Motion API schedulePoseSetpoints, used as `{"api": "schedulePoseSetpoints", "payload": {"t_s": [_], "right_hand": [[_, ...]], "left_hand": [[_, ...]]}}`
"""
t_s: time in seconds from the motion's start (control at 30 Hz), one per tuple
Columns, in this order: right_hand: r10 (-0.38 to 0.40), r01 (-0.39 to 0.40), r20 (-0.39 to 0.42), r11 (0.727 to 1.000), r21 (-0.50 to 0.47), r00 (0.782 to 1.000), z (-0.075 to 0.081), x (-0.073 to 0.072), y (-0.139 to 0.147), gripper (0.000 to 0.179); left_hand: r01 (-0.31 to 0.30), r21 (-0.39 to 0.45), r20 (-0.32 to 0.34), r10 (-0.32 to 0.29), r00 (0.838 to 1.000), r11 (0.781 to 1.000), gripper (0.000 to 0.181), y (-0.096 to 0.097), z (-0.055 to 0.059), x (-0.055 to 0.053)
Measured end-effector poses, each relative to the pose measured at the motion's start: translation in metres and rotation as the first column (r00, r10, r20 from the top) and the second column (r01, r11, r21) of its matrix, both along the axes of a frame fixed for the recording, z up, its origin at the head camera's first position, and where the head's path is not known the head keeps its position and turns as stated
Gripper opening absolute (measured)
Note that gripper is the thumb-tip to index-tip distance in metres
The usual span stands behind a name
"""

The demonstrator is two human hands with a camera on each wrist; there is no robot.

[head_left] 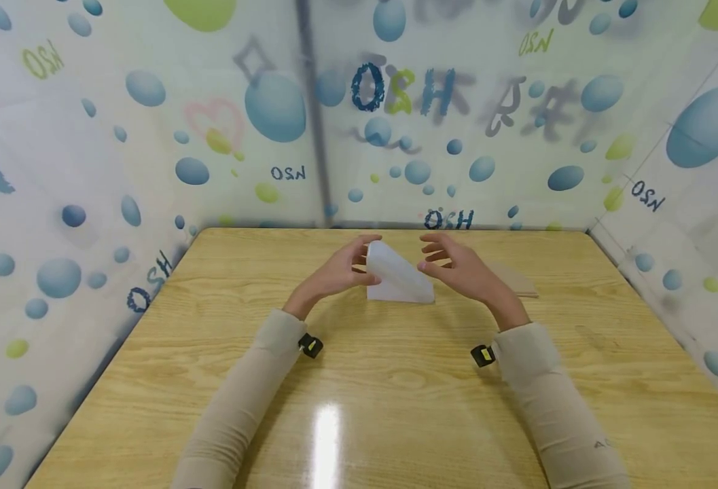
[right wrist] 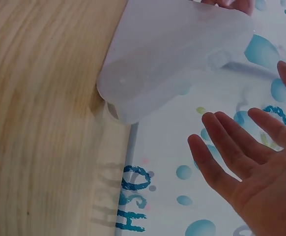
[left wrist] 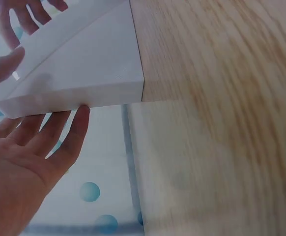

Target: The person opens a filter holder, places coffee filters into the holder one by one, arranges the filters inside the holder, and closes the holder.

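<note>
A white wedge-shaped block or holder [head_left: 398,278] stands on the table, its slanted, cloudy face dropping to the right. Its exact kind is unclear. At its tall left side is my left hand [head_left: 337,270], the thumb in front and the bent fingers behind. In the left wrist view, fingertips [left wrist: 84,110] touch the narrow side of the white wedge [left wrist: 99,59]. My right hand [head_left: 459,268] hovers right of the slope with loosely spread fingers, apart from it. The right wrist view also shows a gap between the right hand [right wrist: 261,172] and the wedge [right wrist: 172,54].
A flat tan sheet or board [head_left: 520,282] lies behind the right hand, partly hidden by it. The wooden table [head_left: 407,380] ends at a patterned wall covering [head_left: 487,149] at the back and sides. Black wrist cameras [head_left: 311,346] sit at both cuffs.
</note>
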State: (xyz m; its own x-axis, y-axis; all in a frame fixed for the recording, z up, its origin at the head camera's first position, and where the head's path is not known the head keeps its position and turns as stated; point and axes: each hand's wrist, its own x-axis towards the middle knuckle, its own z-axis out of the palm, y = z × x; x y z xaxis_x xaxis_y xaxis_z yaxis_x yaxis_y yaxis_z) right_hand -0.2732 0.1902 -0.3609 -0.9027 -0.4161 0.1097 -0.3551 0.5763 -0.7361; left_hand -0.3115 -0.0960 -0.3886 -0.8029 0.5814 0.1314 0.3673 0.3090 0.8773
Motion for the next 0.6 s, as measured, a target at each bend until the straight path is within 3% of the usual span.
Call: {"api": "schedulePoseSetpoints", "payload": {"t_s": [0.33,0.6], "right_hand": [[0.042,-0.043,0.024,0.998,0.040,0.999,-0.009,-0.001,-0.018,0.064],[0.044,-0.042,-0.016,0.995,0.088,0.999,-0.014,0.000,-0.027,0.062]], "left_hand": [[-0.032,-0.011,-0.001,0.032,0.999,0.999,0.073,-0.003,-0.003,-0.004],[-0.027,-0.022,-0.015,0.027,1.000,0.999,0.064,-0.003,-0.008,-0.006]]}}
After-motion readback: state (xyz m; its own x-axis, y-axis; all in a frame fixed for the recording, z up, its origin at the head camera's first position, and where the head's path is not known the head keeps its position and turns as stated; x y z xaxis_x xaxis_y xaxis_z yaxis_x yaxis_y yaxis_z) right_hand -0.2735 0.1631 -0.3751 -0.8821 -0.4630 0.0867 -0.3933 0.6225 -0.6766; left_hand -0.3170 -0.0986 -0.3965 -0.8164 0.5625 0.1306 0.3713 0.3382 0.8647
